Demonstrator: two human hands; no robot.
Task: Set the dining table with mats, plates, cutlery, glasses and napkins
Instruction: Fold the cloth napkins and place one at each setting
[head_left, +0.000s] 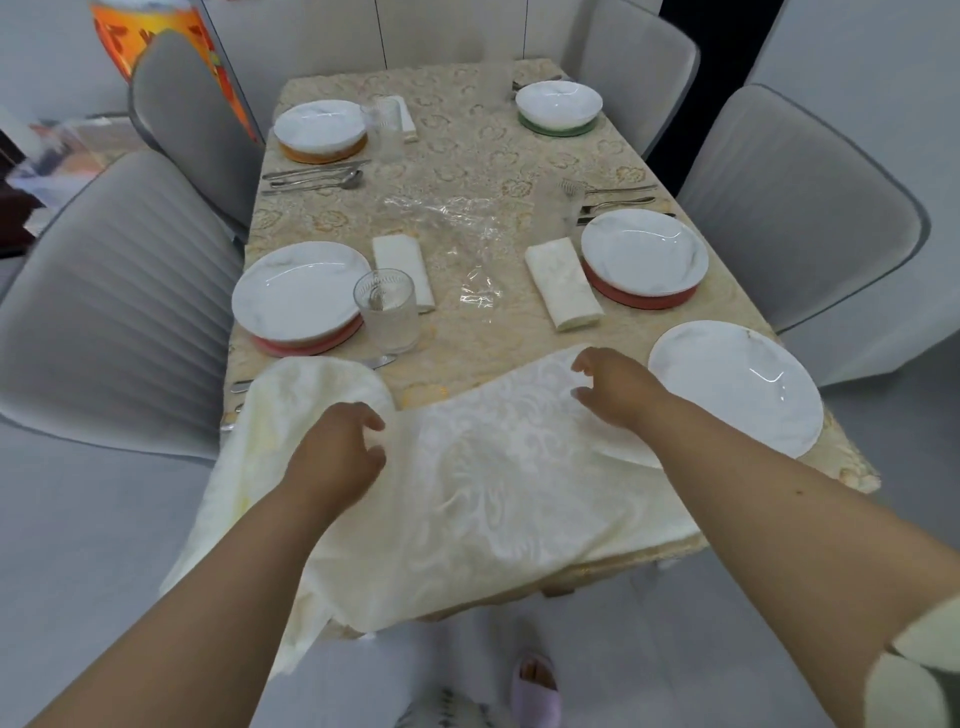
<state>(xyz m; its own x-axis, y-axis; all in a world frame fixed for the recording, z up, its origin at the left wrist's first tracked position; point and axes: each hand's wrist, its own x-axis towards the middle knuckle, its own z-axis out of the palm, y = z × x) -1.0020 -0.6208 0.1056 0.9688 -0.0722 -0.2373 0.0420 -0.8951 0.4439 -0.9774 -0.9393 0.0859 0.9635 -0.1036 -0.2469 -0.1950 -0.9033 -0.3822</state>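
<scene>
Head view: both hands work a cream damask napkin spread over the worktop's near edge. The left hand pinches a fold with curled fingers; the right hand pinches its far edge, beside a bare white plate.

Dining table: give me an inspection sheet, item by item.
Surface: table under a beige patterned cloth.
Job's things: five white plates, four on round mats; the near right plate shows no mat. Folded napkins beside three places, cutlery at several, a ribbed glass by the near left plate. A large cream napkin lies unfolded over the near edge.
Clutter: crumpled clear plastic wrap mid-table.
Grip: left hand and right hand rest on the cream napkin, fingers curled at its cloth.
Cables: nothing seen.
Surroundings: grey padded chairs on both sides; an orange printed item at the far left.
</scene>
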